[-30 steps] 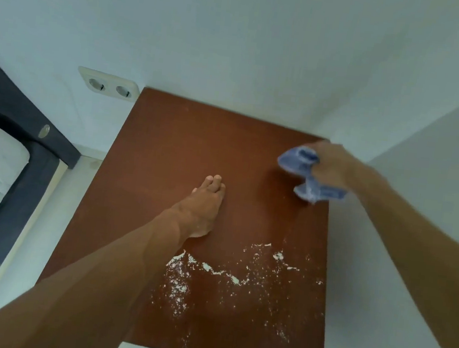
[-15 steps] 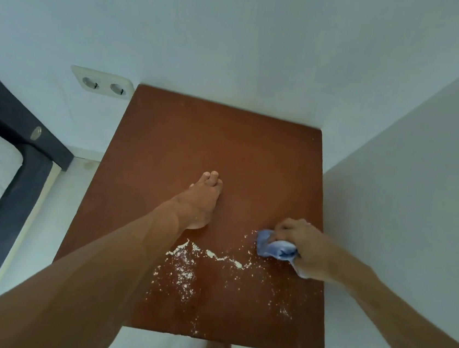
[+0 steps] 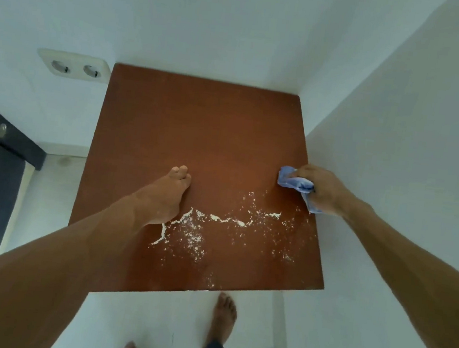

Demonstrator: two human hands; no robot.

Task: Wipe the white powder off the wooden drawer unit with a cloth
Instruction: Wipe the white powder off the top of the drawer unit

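Since half a second ago the right hand (image 3: 325, 192), its grip closed on the blue cloth (image 3: 296, 183), has moved up toward 3 o'clock on the wooden drawer unit (image 3: 199, 130); white powder (image 3: 217, 224) lies at its 7 o'clock. Left hand (image 3: 167, 195) rests flat, fingers extended, holding nothing.

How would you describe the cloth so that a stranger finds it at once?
Start at the brown wooden top in the wall corner. Near its right edge, the right hand grips a crumpled cloth. It is the only blue thing there, just beyond the white powder.
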